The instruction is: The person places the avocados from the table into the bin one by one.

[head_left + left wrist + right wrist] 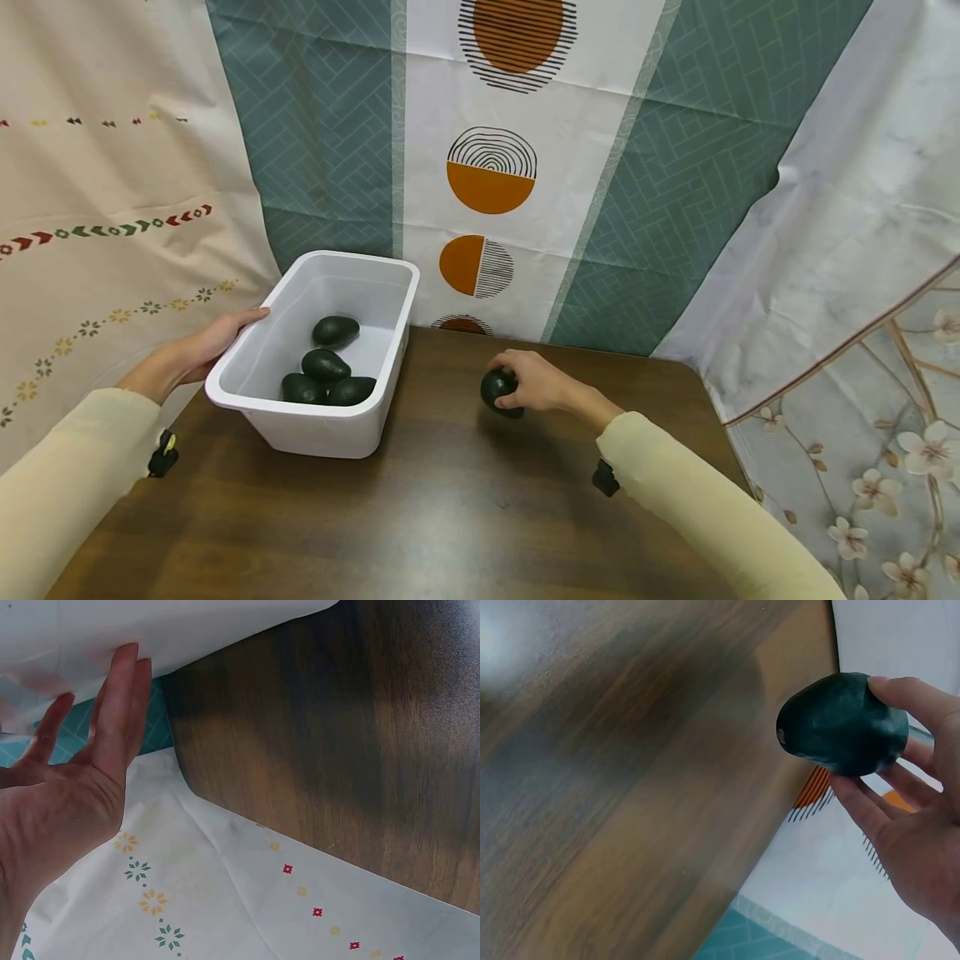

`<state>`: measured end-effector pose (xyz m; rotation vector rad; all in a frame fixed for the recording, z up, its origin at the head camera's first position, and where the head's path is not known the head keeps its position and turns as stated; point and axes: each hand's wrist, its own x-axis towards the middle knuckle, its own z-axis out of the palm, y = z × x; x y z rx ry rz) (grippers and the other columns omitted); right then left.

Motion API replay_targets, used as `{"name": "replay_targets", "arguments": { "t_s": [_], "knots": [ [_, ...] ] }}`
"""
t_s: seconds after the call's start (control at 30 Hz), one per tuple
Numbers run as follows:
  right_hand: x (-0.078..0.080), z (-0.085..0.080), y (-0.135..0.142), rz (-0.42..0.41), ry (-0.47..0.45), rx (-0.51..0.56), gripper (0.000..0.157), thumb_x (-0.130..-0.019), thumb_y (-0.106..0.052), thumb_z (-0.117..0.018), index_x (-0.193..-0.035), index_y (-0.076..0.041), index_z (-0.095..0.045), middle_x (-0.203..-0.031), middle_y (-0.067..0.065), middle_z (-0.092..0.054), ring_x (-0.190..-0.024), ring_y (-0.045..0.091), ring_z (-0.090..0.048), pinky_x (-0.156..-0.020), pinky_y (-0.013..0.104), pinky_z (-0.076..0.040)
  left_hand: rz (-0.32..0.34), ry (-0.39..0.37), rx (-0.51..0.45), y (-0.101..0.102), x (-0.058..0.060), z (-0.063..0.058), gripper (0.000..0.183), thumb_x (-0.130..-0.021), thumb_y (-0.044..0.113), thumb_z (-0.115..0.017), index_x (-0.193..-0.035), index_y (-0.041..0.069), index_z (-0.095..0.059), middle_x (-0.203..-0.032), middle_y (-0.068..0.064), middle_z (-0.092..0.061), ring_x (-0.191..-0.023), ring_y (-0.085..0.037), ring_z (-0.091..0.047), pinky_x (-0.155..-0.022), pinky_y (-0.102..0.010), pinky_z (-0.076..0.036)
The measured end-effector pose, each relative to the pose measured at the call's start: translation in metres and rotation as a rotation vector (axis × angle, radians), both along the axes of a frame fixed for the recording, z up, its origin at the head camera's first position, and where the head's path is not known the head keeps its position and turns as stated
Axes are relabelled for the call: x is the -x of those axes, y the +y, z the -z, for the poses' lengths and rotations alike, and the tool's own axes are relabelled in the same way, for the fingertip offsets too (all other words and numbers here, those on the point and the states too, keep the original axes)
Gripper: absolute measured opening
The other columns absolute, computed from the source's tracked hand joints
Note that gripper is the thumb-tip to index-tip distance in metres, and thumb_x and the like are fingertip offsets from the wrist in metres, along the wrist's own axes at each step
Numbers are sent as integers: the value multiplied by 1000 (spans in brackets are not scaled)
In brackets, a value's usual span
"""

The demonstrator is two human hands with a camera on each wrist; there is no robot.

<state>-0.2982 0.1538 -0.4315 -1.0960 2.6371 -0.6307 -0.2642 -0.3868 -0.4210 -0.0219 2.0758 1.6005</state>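
A white plastic tub (322,429) stands at the left of the table, with several dark green avocados (326,365) lying inside it. My left hand (212,343) grips the tub's left side, thumb over the rim. In the left wrist view the fingers (116,712) reach up along the tub's outer wall (195,630). Right of the tub, my right hand (536,382) holds another avocado (498,387) close over the table. The right wrist view shows this avocado (844,724) between the thumb on one side and the fingers on the other.
The brown wooden table (450,517) runs back to a patterned curtain (487,258). A cream cloth (112,208) hangs at the left, close beside the tub, and a floral cloth (847,400) at the right. Each sleeve carries a small dark device near the wrist.
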Motion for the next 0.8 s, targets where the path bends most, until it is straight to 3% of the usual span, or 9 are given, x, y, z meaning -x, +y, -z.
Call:
{"name": "replay_targets", "arguments": {
  "t_s": [0.6, 0.8],
  "knots": [
    [-5, -12, -29, -24, 19, 59, 54, -91, -19, -85, -139, -7, -63, -133, 9, -65, -116, 27, -63, -98, 45, -56, 6, -7, -12, -1, 0, 2, 73, -114, 55, -24, -165, 3, -14, -137, -11, -61, -122, -30, -65, -99, -54, -55],
    [-3, -19, -37, -25, 67, 60, 55, -92, -20, -84, -141, -8, -63, -136, 7, -65, -117, 26, -61, -102, 45, -53, -1, 2, -6, -2, 1, 1, 73, -114, 55, -24, -165, 3, -14, -137, -13, -60, -122, -30, -65, -98, -53, -56]
  ]
}}
